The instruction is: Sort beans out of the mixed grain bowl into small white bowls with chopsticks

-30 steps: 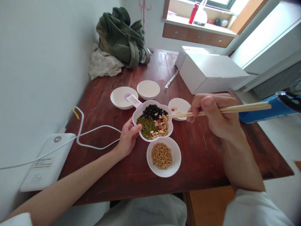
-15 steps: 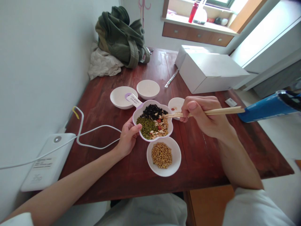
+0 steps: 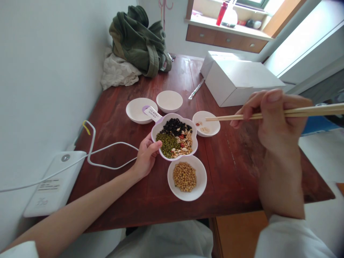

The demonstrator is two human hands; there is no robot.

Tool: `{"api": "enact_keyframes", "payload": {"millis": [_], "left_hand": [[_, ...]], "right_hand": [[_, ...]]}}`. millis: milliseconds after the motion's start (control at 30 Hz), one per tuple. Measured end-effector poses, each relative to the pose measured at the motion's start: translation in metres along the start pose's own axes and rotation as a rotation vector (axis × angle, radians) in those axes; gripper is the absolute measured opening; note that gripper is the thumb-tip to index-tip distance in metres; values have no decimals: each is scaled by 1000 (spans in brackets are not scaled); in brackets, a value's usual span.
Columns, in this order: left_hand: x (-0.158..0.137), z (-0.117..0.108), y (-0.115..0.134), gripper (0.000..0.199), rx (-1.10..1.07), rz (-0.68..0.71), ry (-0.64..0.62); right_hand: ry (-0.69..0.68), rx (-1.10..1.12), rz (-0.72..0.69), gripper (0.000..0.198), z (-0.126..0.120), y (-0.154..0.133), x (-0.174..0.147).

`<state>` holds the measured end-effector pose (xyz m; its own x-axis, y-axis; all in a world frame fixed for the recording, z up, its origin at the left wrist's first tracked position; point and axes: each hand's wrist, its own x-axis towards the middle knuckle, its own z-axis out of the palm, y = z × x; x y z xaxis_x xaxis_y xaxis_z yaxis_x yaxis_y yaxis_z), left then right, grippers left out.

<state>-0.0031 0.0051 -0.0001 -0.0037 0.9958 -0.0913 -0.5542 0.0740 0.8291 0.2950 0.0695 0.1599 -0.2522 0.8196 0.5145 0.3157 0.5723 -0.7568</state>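
Nearest the body, a round bowl of soybeans sits on the table. Just beyond, left hand grips the flower-shaped bowl of mixed beans at its left rim. Right hand pinches chopsticks closed, tips above the small dish, right of the flower-shaped bowl.

The flower bowl is white with a scalloped rim and stands upright on the table. It holds black beans at the far side, green beans at the near left, and a mix of pale and red beans at the near right. The chopsticks are a light wooden pair, nearly level, well above the table and to the right of the flower bowl. Their tips are close together over a small dish just right of the flower bowl.
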Motion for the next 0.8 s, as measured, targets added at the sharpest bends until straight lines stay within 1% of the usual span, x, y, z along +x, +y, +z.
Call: {"api": "enact_keyframes", "payload": {"millis": [67, 100, 167, 233, 300, 400, 467, 667, 800], "left_hand": [[0, -1, 0, 67, -2, -2, 0], [0, -1, -1, 67, -1, -4, -1], [0, -1, -1, 67, 1, -6, -5], [0, -1, 0, 67, 1, -7, -6], [0, -1, 0, 68, 4, -8, -3], [0, 0, 1, 68, 17, -4, -4], [0, 0, 1, 68, 21, 1, -9], [0, 1, 2, 67, 7, -5, -5], [0, 1, 2, 66, -1, -3, -10]], "right_hand": [[54, -159, -51, 53, -4, 4, 3], [53, -209, -86, 54, -4, 5, 4], [-10, -197, -143, 55, 0, 4, 3], [-68, -95, -190, 53, 6, 0, 0], [-179, -29, -214, 49, 14, -4, -3], [-340, -67, -229, 46, 22, -7, -3], [-387, -95, -218, 47, 26, -5, -2], [-405, -74, -190, 49, 35, 2, 1], [-386, -69, -172, 56, 39, 7, 1]]}}
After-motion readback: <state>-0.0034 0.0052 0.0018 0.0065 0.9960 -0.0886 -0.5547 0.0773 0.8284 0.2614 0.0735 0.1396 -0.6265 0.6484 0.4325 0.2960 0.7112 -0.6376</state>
